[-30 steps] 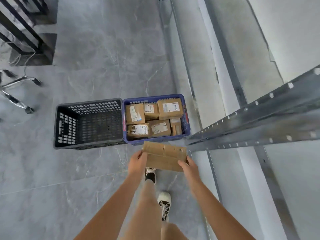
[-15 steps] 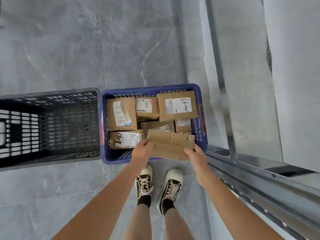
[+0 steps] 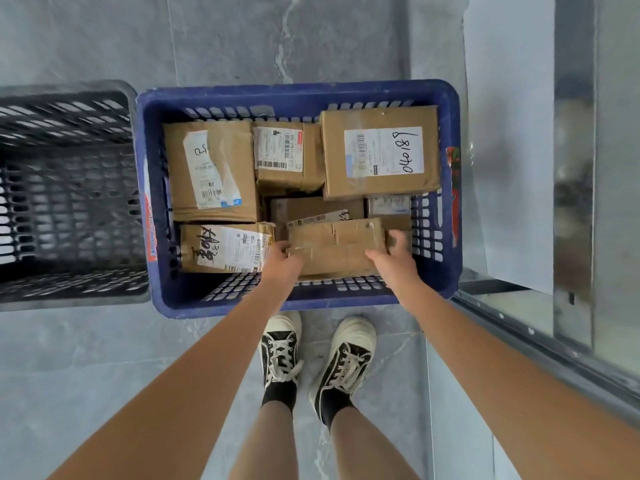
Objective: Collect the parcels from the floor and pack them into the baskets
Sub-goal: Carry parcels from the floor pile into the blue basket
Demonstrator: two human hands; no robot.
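Both hands are down inside the blue basket (image 3: 162,202), clamped on one plain brown parcel (image 3: 334,249): the left hand (image 3: 281,263) grips its nine o'clock end, the right hand (image 3: 394,259) curls over its three o'clock end. The parcel's long axis runs nine to three, flat face up, tilted a little, sitting at the basket's six o'clock wall. It lies over a labelled parcel (image 3: 313,211) just at twelve o'clock of it, and is just beside the scribbled parcel (image 3: 225,249) at nine o'clock. Tight fit here; other boxes fill the far half, including the big box (image 3: 379,152) at one o'clock. The black basket (image 3: 69,188) stands wide open at nine o'clock, touching the blue one. A metal rail (image 3: 540,344) crowds the four o'clock side, shoes (image 3: 313,358) right at the basket's near rim
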